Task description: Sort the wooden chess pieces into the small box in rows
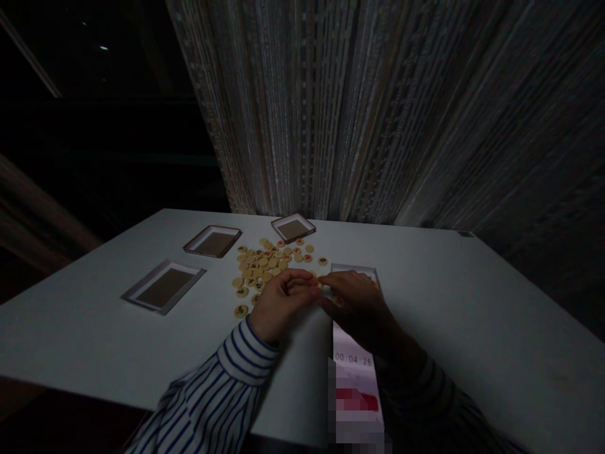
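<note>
Nearest: a phone (354,378) lying flat on the table (472,328), screen lit with a timer readout, lower part blurred out. Partly overlapped by the right sleeve (425,384). Risk: sleeve drag could slide the phone toward the near table edge.

Next: left hand (281,302) and right hand (354,301), fingertips meeting just above the table. Left fingers curled, thumb and forefinger pressed together, seemingly on a small disc; contact point too dim to confirm. Right fingers bent and closed toward the same spot; content of the pinch cannot be told. Risk: weak grip in low light, with a disc likely to slip, roll, and land among the loose ones.

Just behind the right hand: a clear-rimmed tray (355,270), mostly hidden by the knuckles. Risk: hand nudging the rim and shifting the tray.

Left of and behind the hands: a scatter of round tan discs (265,261) with dark or red marks, lying flat, close together, some touching. Nearest discs just beside the left fingers. Risk: a knuckle or the left cuff (250,353) sweeping several out of place; marks hard to read in this light, so misidentification likely.

Farther left: two shallow trays (164,287) (212,241), well apart from the scatter. Farthest: a small tray (293,227) just beyond the discs, near a string curtain (378,126). Risk: a rolling disc passing the far edge unseen.
</note>
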Tool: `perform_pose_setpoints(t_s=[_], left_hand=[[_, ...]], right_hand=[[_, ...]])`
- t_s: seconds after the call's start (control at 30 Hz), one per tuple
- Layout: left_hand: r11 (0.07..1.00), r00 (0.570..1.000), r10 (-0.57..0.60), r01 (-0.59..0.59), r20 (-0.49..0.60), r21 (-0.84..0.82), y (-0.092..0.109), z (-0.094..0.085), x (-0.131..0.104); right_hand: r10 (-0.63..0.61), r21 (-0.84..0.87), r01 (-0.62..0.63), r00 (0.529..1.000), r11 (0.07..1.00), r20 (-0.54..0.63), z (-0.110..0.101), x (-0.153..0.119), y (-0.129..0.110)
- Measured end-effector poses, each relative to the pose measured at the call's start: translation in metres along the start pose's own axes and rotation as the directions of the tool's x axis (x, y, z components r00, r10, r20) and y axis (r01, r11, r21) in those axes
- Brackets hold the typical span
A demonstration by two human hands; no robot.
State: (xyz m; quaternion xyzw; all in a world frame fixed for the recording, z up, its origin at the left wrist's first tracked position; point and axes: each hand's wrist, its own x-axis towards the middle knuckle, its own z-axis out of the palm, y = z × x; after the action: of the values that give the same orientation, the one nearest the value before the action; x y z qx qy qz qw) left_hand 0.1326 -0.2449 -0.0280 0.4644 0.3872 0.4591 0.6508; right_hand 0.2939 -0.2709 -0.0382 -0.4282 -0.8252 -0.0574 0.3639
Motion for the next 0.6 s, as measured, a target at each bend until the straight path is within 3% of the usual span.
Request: perform_pose_setpoints(t_s=[0.3, 0.6], left_hand=[[0.997, 0.998, 0.054, -0.053, -0.015, 0.058, 0.004, 0.015, 0.001], [0.998, 1.000, 0.009, -0.009, 0.000, -0.067, -0.002, 0.022, 0.016]], right_hand=[[0.043, 0.022, -0.043, 0.999, 0.999, -0.017, -0.007, -0.004, 0.015], [0.074, 0.060, -0.069, 0.994, 0.996, -0.076, -0.015, -0.003, 0.016]])
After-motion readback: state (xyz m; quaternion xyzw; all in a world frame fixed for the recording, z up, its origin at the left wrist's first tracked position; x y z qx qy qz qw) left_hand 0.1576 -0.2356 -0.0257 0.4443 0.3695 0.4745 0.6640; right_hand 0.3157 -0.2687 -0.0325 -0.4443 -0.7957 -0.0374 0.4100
